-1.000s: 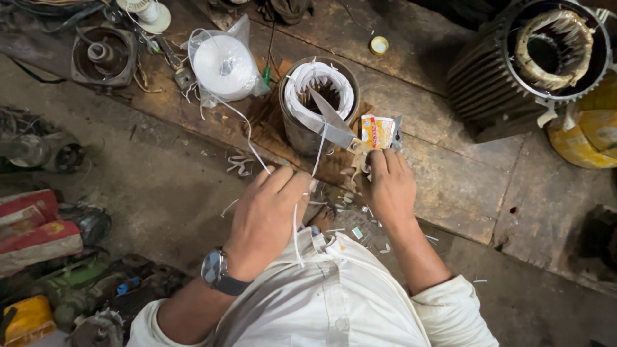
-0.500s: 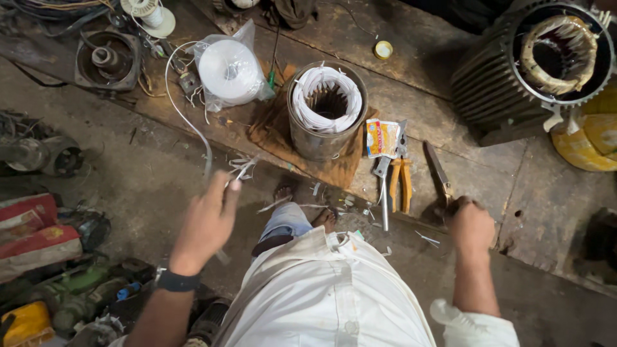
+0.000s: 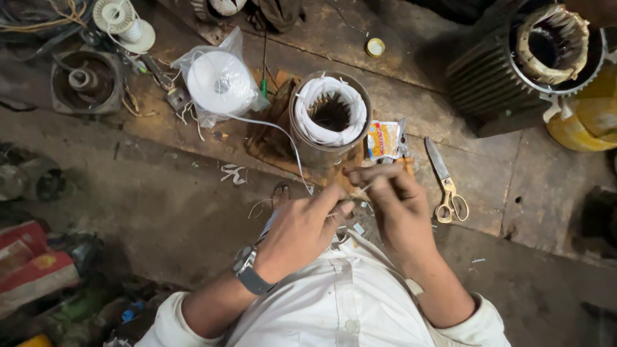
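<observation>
I see both hands pinching a white cord: my left hand and right hand meet fingertip to fingertip just below the wound stator. The cord runs up-left past the stator to its white spool.

Can't really make out what's pinched between the left hand and right hand, the fingers cover it, plus the big finned motor housing and yellow container run off the right edge.
</observation>
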